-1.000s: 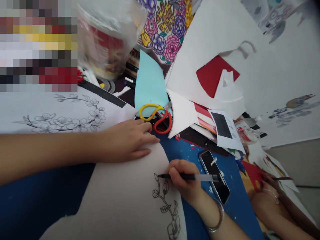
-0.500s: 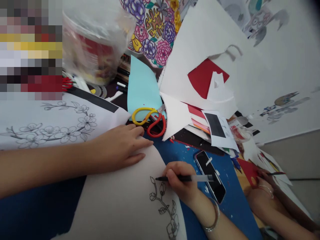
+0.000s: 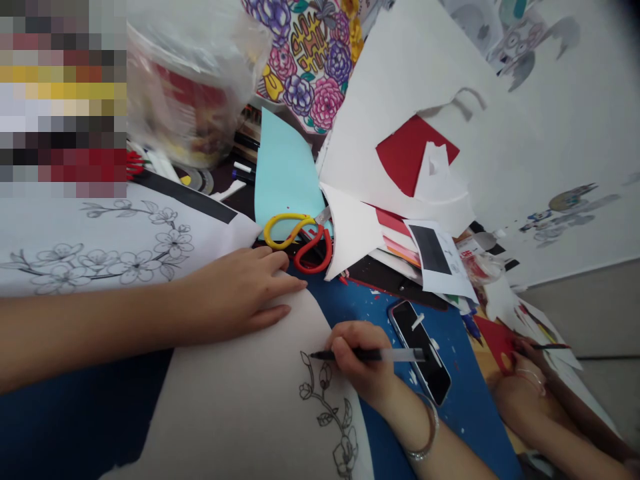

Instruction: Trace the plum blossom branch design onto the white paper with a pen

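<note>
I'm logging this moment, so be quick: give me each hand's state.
Left hand: open, resting flat on pale paper.
Right hand: closed, holding a black pen.

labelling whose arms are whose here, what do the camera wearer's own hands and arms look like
Both are ungloved, with no sleeve showing on either forearm. The left hand has no visible jewellery; the right hand has a shiny, silver-coloured bangle near its wrist.

Illumination: dim, diffuse. Shadow darkens the flat blue table surface (image 3: 75,423) at lower left. Highlights mark the translucent plastic bag (image 3: 173,47). Upper-left corner: pixelated.
</note>
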Demonstrator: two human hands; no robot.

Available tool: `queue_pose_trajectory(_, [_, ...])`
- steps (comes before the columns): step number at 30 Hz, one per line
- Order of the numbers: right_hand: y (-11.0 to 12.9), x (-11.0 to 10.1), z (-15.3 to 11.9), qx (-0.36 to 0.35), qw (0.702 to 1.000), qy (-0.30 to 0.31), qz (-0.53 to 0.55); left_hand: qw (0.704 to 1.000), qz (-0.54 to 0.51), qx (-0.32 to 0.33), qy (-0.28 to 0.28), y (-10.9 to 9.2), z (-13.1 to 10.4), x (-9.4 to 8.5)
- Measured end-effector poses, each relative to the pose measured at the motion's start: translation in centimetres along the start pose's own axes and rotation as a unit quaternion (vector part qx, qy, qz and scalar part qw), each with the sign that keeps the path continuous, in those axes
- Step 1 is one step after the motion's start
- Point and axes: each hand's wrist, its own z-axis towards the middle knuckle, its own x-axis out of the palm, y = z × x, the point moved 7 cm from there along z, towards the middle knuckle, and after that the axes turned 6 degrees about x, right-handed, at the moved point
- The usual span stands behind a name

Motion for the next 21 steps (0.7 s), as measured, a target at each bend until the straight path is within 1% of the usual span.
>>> queue_pose_trajectory(4, [0.08, -0.11, 0.02, 0.004, 1.000, -0.005, -0.018, 1.000, -0.005, -0.005, 0.009, -0.11, 0.21, -0.18])
queue_pose_trajectory(9, [0.07, -0.04, -0.12, 0.002, 1.000, -0.004, -0.023, 1.000, 0.000, 0.000, 0.000, -0.15, 0.10, -0.28])
queue_pose_trajectory(11, [0.02, -0.14, -0.15, 0.004, 1.000, -0.015, -0.025, 1.000, 0.000, 0.001, 0.000, -0.11, 0.08, -0.18])
queue_pose_trajectory(16, [-0.05, 0.00, -0.18, 0.002, 1.000, -0.006, 0.002, 1.000, -0.007, -0.005, 0.013, -0.05, 0.17, 0.00])
queue_pose_trajectory(21, [-0.48, -0.15, -0.32, 0.020, 0.999, -0.019, 0.016, 1.000, -0.008, 0.000, 0.008, -0.08, -0.03, -0.05])
